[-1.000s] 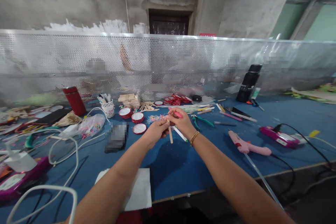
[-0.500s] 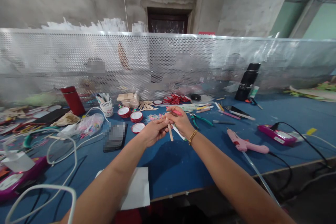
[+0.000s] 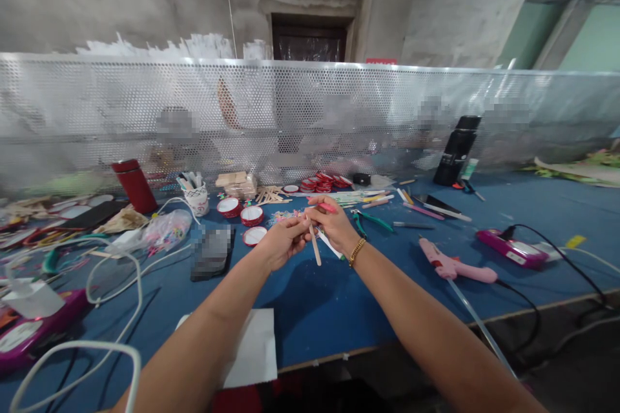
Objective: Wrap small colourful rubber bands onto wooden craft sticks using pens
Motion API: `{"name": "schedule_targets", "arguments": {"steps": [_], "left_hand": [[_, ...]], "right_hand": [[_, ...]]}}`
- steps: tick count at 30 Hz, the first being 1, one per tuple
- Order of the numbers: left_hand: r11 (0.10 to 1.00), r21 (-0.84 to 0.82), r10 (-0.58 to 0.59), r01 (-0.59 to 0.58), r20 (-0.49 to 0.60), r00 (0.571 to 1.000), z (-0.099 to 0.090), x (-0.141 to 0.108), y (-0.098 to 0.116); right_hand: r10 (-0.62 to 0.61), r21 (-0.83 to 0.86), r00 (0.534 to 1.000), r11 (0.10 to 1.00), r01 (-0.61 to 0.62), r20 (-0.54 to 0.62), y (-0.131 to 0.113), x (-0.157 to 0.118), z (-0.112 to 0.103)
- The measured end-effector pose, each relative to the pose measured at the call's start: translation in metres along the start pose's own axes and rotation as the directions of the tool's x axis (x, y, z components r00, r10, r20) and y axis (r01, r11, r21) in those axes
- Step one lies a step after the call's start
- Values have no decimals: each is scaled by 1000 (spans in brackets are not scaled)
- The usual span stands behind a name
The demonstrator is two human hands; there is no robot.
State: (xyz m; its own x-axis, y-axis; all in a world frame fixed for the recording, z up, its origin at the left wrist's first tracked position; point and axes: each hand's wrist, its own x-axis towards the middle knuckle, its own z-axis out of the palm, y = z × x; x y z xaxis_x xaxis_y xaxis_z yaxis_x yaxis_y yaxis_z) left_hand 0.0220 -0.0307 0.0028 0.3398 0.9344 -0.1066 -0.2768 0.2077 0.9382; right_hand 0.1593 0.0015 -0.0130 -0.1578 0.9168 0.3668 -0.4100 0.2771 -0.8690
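Holding: left hand (image 3: 289, 240) and right hand (image 3: 335, 226) meet at the fingertips over the counter (image 3: 334, 316), between its near edge and the perforated screen (image 3: 320, 110) along its far edge.
Left grip: fingers together, pinched on the upper end of a wooden stick (image 3: 316, 250).
Right grip: clamped on a pink pen-like tool (image 3: 327, 207); whether these fingertips also press the stick, I cannot tell.
Stick: slants out of the fingers toward the near edge, lower end free.
Just changed: very little; the stick's lower end sits slightly lower than half a second ago, while both hands keep their places.
Meaning: probably a small adjustment within the same hold, with the work still at the stick's upper end.
Around the hands: small coloured pieces (image 3: 281, 215) and red tins (image 3: 252, 215) to the left, teal pliers (image 3: 380, 222) to the right.
Near edge: white sheet (image 3: 256, 348) by the left forearm.
Toward the right edge: pink glue gun (image 3: 450, 264).
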Motion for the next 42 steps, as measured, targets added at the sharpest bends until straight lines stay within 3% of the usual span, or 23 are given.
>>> {"name": "schedule_targets", "arguments": {"steps": [10,24,33,42], "left_hand": [[999,-41,-33,30,-60,998,-2,3,0],[999,18,-42,42,-34,999,-1,0,1],[959,282,-3,-15,65,998,-2,-1,-6],[872,486,76,-65,-3,997,1,-5,-3]], "right_hand": [[-11,18,1000,1000,11,5,1,1,0],[-16,23,1000,1000,15,9,1,2,-3],[-29,-64,998,998,25,-60,0,2,-4],[-60,-125,997,991,54,-46,6,4,-4]]}}
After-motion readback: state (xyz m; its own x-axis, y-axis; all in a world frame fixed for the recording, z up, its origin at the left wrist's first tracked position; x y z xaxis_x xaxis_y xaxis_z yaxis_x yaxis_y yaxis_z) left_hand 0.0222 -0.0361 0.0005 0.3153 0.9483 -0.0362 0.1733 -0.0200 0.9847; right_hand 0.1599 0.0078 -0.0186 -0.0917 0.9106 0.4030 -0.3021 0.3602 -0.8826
